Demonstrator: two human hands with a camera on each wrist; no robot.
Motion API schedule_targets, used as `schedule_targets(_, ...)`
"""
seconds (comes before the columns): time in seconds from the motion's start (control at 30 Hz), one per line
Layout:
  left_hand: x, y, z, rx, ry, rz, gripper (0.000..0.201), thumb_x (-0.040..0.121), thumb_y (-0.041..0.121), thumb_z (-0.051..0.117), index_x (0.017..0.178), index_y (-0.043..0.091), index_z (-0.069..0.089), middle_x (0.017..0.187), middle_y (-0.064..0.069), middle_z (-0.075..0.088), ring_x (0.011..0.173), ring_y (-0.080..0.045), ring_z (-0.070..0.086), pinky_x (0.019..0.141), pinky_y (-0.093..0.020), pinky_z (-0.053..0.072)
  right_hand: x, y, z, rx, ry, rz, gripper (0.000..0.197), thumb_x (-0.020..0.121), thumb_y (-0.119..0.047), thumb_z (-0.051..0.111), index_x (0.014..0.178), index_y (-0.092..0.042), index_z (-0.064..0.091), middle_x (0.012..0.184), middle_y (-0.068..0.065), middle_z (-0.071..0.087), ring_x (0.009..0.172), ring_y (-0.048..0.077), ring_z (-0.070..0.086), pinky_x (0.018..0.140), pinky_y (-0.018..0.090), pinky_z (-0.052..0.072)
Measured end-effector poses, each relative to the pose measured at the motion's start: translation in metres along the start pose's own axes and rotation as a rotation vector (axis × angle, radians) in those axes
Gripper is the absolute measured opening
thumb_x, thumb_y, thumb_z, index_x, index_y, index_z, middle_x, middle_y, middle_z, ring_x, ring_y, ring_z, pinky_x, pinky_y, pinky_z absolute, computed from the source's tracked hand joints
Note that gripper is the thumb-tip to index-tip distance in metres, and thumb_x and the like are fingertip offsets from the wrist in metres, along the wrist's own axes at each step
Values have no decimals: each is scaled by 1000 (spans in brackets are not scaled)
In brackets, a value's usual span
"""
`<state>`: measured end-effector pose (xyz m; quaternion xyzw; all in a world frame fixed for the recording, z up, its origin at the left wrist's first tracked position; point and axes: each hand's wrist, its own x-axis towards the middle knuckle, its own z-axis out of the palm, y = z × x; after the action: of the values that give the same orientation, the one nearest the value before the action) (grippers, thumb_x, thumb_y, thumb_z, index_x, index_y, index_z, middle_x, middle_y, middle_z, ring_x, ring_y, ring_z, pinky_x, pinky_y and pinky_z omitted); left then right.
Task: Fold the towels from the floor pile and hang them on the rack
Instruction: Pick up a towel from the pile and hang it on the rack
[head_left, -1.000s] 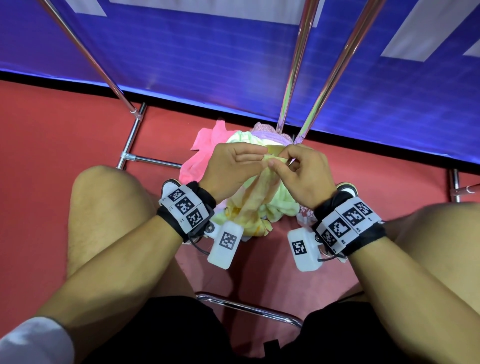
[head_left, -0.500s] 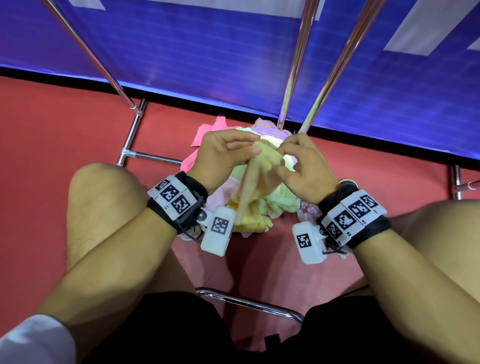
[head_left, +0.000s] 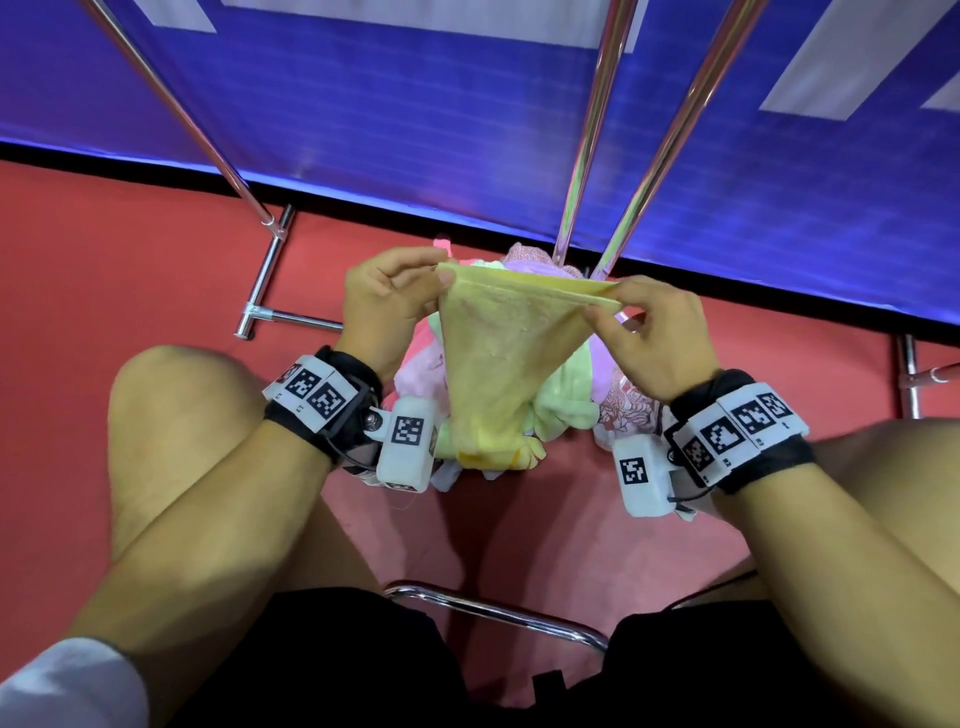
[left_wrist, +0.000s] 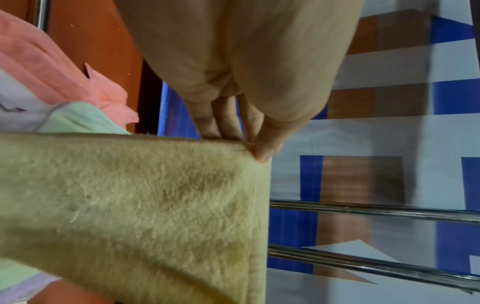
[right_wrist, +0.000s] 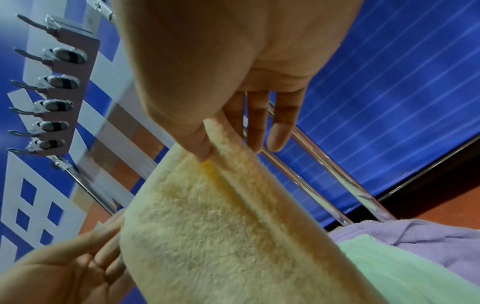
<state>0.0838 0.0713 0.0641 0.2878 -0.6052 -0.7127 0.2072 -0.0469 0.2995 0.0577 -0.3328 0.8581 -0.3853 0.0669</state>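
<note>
One fluffy yellow terry towel stretched above the floor pile of soft pink, green and lilac towels, left hand and right hand each pinching one top corner; two chrome rack bars behind the pile

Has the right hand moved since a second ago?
Yes. The right hand has drawn rightward, away from the left hand, past the foot of the rack poles, stretching the yellow towel between them.
</note>
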Motion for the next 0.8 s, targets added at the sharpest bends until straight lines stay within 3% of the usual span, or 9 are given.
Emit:
schedule_targets(0.13, -2, -3, -2, 9, 19, 9, 19, 86, -5, 67, 93, 12, 71, 79, -3, 75, 67, -18, 67, 70, -34, 58, -2, -8, 2, 240, 94, 23, 8, 82, -21, 75, 82, -18, 68, 72, -2, 66, 60, 11, 55, 59, 19, 43)
schedule_targets(0.27, 0, -4, -2, -13, 65, -8, 18, 87, -4, 66, 91, 13, 70, 78, -5, 75, 69, -20, 68, 72, -36, 58, 5, -10, -2, 528, 130, 133, 40, 76, -8, 82, 94, -27, 51, 65, 10, 59, 58, 15, 51, 60, 21, 45)
schedule_targets(0.37, 1, -6, -2, -9, 90, -15, 17, 86, -3, 68, 89, 13, 70, 77, -5, 75, 70, -21, 69, 73, -36, 58, 10, -4, -3, 484, 92, 153, 27, 79, -12, 80, 86, -26, 58, 65, 1, 56, 61, 13, 51, 64, 28, 46)
schedule_targets(0.47, 2, -6, 0, -7, 133, -16, 18, 85, -4, 68, 88, 13, 70, 76, -5, 75, 71, -23, 68, 74, -38, 59, 12, -1, 2, 423, 85, 146, 21, 83, -22, 72, 74, -23, 53, 69, 2, 50, 65, 19, 47, 64, 34, 43)
schedule_targets(0.57, 3, -5, 0, -14, 169, -16, 19, 84, -5, 69, 87, 13, 70, 76, -6, 74, 74, -26, 67, 76, -40, 59, 11, -3, 7, 372, 70, 152, 20, 86, -23, 67, 77, -17, 51, 69, -6, 48, 65, 13, 46, 62, 27, 41)
schedule_targets(0.67, 1, -7, 3, 43, 166, -10, 16, 82, -4, 72, 89, 10, 70, 75, -6, 73, 70, -22, 67, 73, -39, 58, 9, -5, 11, 306, 83, 167, 19, 87, -14, 65, 82, -21, 48, 61, -10, 46, 56, 6, 42, 59, 18, 37)
schedule_targets(0.8, -4, -11, 10, 114, 142, -8, 16, 77, 2, 78, 88, 12, 72, 82, -17, 72, 76, -27, 67, 79, -49, 58, 10, -12, 11, 165, 86, 143, 20, 82, -8, 56, 91, -21, 44, 52, -4, 46, 53, 16, 43, 61, 31, 40)
